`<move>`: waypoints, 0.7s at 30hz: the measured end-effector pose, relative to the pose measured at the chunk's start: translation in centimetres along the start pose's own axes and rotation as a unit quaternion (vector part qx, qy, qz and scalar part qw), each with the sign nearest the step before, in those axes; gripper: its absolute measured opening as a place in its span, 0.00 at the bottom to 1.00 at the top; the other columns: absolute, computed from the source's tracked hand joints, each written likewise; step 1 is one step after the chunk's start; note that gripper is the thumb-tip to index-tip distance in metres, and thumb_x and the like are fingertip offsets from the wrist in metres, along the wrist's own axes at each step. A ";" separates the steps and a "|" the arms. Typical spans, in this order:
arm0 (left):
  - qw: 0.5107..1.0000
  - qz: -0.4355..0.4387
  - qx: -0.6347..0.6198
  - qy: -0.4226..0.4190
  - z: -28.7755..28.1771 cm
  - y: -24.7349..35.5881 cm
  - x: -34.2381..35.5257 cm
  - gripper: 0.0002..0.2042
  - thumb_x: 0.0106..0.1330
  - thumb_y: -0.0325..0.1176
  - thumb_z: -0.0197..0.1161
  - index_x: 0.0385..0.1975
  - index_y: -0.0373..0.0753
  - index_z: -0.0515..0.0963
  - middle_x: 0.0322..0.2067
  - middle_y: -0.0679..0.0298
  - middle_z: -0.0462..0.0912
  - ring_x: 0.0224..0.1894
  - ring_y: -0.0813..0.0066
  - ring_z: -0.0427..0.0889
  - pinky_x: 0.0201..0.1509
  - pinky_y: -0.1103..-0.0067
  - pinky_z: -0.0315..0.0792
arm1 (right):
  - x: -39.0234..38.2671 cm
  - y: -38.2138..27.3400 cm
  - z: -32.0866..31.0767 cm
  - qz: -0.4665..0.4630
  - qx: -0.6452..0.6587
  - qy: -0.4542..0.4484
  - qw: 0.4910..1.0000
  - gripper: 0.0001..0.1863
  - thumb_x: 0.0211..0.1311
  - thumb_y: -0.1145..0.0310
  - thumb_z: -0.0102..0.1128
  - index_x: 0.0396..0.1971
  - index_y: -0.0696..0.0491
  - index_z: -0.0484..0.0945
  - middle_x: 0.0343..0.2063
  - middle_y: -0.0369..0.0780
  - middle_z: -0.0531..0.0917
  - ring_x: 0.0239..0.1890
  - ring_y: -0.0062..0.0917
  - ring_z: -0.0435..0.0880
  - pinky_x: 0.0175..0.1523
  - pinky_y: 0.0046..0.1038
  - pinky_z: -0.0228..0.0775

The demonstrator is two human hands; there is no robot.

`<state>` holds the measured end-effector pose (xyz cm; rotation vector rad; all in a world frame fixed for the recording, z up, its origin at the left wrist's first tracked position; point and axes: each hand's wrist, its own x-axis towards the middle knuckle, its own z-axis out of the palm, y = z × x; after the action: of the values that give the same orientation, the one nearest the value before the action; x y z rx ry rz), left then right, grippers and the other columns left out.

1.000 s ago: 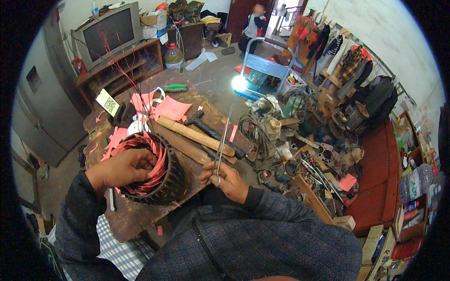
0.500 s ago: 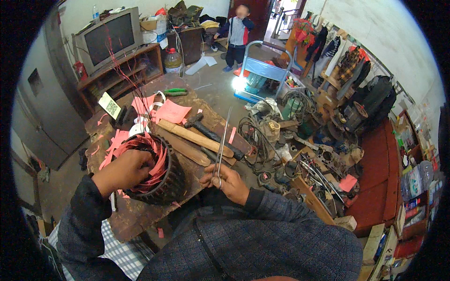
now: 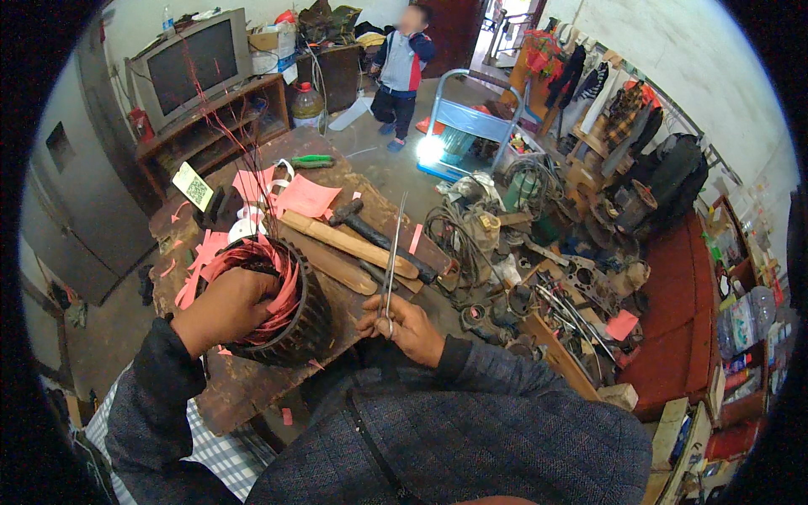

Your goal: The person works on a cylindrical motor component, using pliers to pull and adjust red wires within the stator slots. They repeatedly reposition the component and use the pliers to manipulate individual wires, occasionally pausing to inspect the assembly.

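Note:
A dark ribbed motor stator (image 3: 313, 324) stands on the worn wooden table, its inside lined with pink insulation strips (image 3: 289, 295). Thin dark red wires (image 3: 271, 202) rise from its far side. My left hand (image 3: 225, 311) reaches into the stator's top with fingers curled at the strips; its fingertips are hidden, and what they grip cannot be made out. Just right of the stator, my right hand (image 3: 411, 330) holds long, slim metal scissors (image 3: 392, 269) by the handles, points upward, blades slightly apart.
Beyond the stator lie wooden sticks (image 3: 349, 242), a black hammer (image 3: 379, 237), pink paper sheets (image 3: 307, 196) and a green-handled tool (image 3: 313, 161) on the table (image 3: 244, 396). Heaped cables and metal parts (image 3: 581, 278) fill the right. A blue trolley (image 3: 471, 122) and a person (image 3: 402, 67) are farther back.
The person at the back has stepped nearer and to the left. My left hand has shifted slightly within the stator's opening. My right hand still holds the scissors, now tilted a little to the left.

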<state>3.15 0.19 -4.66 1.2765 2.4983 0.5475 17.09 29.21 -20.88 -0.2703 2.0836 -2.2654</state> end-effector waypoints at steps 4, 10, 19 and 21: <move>0.999 0.007 0.040 0.003 0.5 -0.7 -0.2 0.08 0.59 0.25 0.66 0.36 0.30 0.79 0.31 0.45 0.83 0.35 0.49 0.84 0.41 0.62 0.75 | 0.0 0.0 0.0 -0.004 -0.019 -0.002 1.000 0.31 0.75 0.48 0.60 0.61 0.59 0.69 0.48 0.45 0.86 0.51 0.29 0.86 0.54 0.29 0.77; 1.000 0.028 -0.007 0.005 0.4 -1.0 -0.3 0.08 0.60 0.26 0.66 0.36 0.30 0.77 0.30 0.45 0.82 0.33 0.50 0.82 0.39 0.63 0.74 | -0.1 0.1 0.1 0.003 -0.012 -0.003 1.000 0.32 0.75 0.47 0.60 0.61 0.59 0.69 0.48 0.46 0.86 0.49 0.28 0.86 0.54 0.29 0.77; 1.000 0.009 -0.007 -0.005 -0.7 -0.1 -1.1 0.08 0.59 0.26 0.66 0.32 0.32 0.75 0.27 0.47 0.78 0.31 0.50 0.79 0.38 0.63 0.73 | -0.1 0.3 0.4 0.005 -0.028 0.002 1.000 0.32 0.74 0.46 0.61 0.60 0.60 0.70 0.47 0.46 0.86 0.48 0.28 0.86 0.54 0.30 0.77; 1.000 0.030 -0.003 0.009 -0.5 -0.3 -1.2 0.07 0.59 0.26 0.66 0.33 0.32 0.75 0.27 0.48 0.78 0.32 0.50 0.80 0.39 0.63 0.74 | -0.1 0.3 0.5 0.015 -0.017 -0.002 1.000 0.31 0.74 0.47 0.60 0.60 0.60 0.70 0.47 0.46 0.86 0.48 0.28 0.86 0.54 0.30 0.77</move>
<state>3.45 -1.05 -4.23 1.3537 2.4785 0.5833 17.22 28.74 -21.20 -0.2423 2.1118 -2.2119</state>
